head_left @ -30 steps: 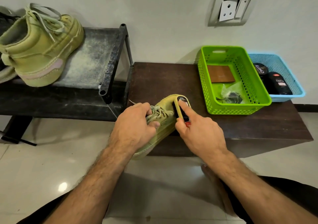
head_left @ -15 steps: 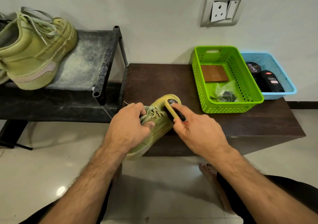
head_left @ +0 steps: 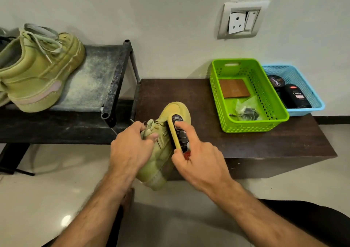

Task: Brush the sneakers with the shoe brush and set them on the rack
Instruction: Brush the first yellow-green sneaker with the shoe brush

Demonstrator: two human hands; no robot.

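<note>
Brush (head_left: 178,133) slid heelward, seemingly; sneaker (head_left: 166,144) overhangs bench (head_left: 265,146).

Even, soft indoor light; glare spot on glossy floor (head_left: 66,219); wide-angle edge bending.

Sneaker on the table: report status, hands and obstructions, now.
Left hand grips sneaker at the laces. Right hand holds shoe brush against its side, index finger along the back. Second sneaker on rack. Nothing blocking.

1 head-worn wide-angle view, forward and down, close over both forearms, wall perhaps just beyond.
</note>
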